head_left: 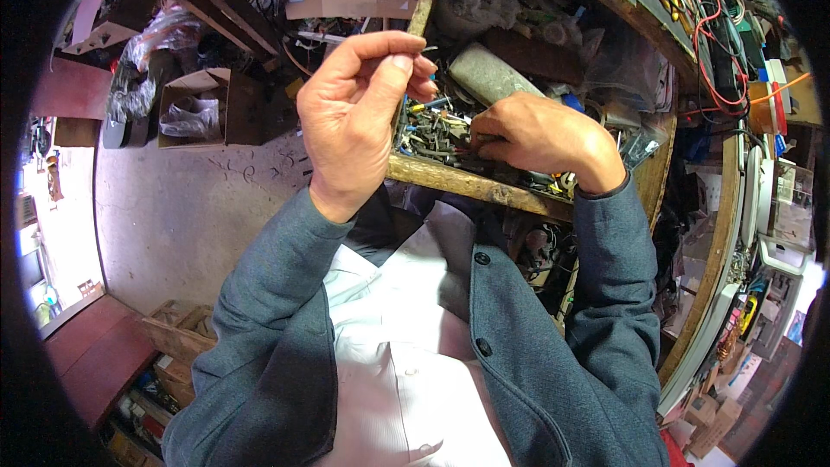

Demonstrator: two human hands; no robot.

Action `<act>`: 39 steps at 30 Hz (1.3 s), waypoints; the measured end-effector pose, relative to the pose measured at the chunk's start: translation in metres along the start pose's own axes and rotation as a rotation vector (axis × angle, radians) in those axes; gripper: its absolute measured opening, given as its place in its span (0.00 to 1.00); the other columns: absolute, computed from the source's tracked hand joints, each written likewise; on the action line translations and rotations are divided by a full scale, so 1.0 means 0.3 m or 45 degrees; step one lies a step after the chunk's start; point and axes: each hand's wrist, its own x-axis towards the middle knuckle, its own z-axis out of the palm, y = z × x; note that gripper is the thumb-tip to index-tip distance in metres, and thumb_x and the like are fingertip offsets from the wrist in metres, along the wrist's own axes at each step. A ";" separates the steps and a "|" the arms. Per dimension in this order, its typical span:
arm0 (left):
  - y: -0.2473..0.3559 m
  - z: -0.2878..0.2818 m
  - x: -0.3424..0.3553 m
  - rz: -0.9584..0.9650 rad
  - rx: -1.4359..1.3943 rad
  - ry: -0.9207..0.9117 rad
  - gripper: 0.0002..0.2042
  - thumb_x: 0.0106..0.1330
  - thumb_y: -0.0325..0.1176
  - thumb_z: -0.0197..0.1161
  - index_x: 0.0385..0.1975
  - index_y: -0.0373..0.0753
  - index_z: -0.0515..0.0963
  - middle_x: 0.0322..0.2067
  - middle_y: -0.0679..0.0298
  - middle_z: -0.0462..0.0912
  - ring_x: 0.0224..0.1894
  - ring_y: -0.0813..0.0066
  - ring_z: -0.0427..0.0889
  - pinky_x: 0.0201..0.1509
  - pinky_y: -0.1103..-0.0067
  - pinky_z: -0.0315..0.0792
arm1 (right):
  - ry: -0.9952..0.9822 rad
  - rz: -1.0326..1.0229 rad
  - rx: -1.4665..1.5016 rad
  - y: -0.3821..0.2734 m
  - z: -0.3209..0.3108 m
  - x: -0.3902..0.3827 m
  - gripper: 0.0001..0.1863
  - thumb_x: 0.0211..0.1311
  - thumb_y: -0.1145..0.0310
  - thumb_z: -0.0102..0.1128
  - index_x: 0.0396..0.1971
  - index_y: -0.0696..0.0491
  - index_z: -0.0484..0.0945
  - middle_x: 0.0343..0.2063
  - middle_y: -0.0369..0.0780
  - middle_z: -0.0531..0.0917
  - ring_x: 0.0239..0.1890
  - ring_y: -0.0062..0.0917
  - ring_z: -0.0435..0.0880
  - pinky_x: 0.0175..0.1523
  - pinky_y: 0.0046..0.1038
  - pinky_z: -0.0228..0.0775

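Observation:
An open wooden drawer [484, 185] in front of me holds a jumble of small metal and plastic parts [435, 131]. Above its left side I hold up my left hand [356, 112], thumb and fingers pinched together. Whatever may be between those fingertips is too small to make out. My right hand [546, 137] reaches down into the drawer, its fingers curled among the loose parts. Its fingertips are partly hidden, and I cannot make out what they grip. A dusty grey cylinder [490, 74] lies in the drawer just beyond my right hand.
Cables and hand tools crowd the bench [683, 13] at the upper right. A cardboard box [226, 108] with a plastic-wrapped thing stands on the concrete floor [164, 207] to the left. Clear plastic bags [631, 78] lie at the drawer's far right.

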 end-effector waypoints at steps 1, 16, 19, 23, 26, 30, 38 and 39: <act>0.000 -0.001 0.000 0.003 0.002 -0.005 0.08 0.75 0.24 0.57 0.48 0.29 0.79 0.38 0.57 0.86 0.37 0.76 0.85 0.45 0.80 0.81 | 0.005 -0.015 0.012 0.005 0.004 0.001 0.11 0.59 0.68 0.62 0.39 0.56 0.84 0.35 0.51 0.86 0.43 0.48 0.86 0.48 0.45 0.77; 0.002 0.001 0.001 -0.002 0.008 -0.002 0.08 0.75 0.24 0.57 0.48 0.29 0.80 0.37 0.58 0.86 0.36 0.77 0.85 0.44 0.80 0.81 | -0.013 -0.009 -0.082 0.003 0.010 -0.001 0.11 0.61 0.63 0.64 0.36 0.56 0.84 0.30 0.49 0.85 0.36 0.46 0.85 0.42 0.43 0.76; 0.002 0.001 0.001 -0.015 0.005 -0.002 0.08 0.75 0.24 0.57 0.47 0.29 0.80 0.37 0.58 0.86 0.36 0.77 0.84 0.44 0.81 0.81 | 0.050 -0.052 -0.064 0.019 0.022 0.008 0.11 0.61 0.63 0.64 0.35 0.56 0.83 0.29 0.49 0.85 0.35 0.46 0.85 0.41 0.42 0.76; 0.002 0.004 0.003 -0.019 0.013 0.009 0.08 0.75 0.24 0.57 0.47 0.30 0.80 0.37 0.58 0.86 0.36 0.78 0.84 0.43 0.81 0.80 | 0.175 -0.092 0.014 0.004 0.011 0.006 0.09 0.62 0.66 0.63 0.35 0.56 0.84 0.30 0.48 0.86 0.36 0.45 0.85 0.41 0.40 0.77; -0.003 0.006 0.004 -0.022 0.005 0.010 0.08 0.75 0.24 0.57 0.47 0.30 0.80 0.37 0.59 0.86 0.35 0.78 0.84 0.43 0.81 0.80 | 0.254 -0.165 0.136 0.003 0.010 0.017 0.09 0.61 0.69 0.63 0.38 0.55 0.85 0.32 0.47 0.87 0.37 0.43 0.87 0.42 0.38 0.78; 0.003 0.007 0.003 -0.025 0.023 0.013 0.08 0.75 0.24 0.57 0.47 0.30 0.80 0.37 0.59 0.86 0.35 0.78 0.84 0.43 0.82 0.80 | 0.298 -0.191 0.135 -0.004 0.013 0.019 0.11 0.60 0.70 0.63 0.42 0.53 0.86 0.34 0.47 0.88 0.39 0.42 0.87 0.45 0.38 0.79; -0.001 0.005 0.004 -0.025 0.041 0.013 0.08 0.75 0.24 0.57 0.48 0.30 0.80 0.36 0.59 0.86 0.35 0.76 0.85 0.42 0.79 0.81 | 0.176 -0.049 0.014 0.013 0.019 0.023 0.10 0.60 0.69 0.64 0.39 0.57 0.86 0.33 0.48 0.87 0.37 0.43 0.87 0.43 0.38 0.78; -0.003 0.004 0.005 -0.015 0.054 0.010 0.08 0.75 0.25 0.57 0.48 0.30 0.80 0.36 0.58 0.86 0.35 0.75 0.85 0.42 0.78 0.82 | 0.155 -0.050 -0.003 0.012 0.019 0.024 0.10 0.60 0.69 0.64 0.38 0.57 0.85 0.32 0.49 0.87 0.37 0.43 0.87 0.43 0.39 0.78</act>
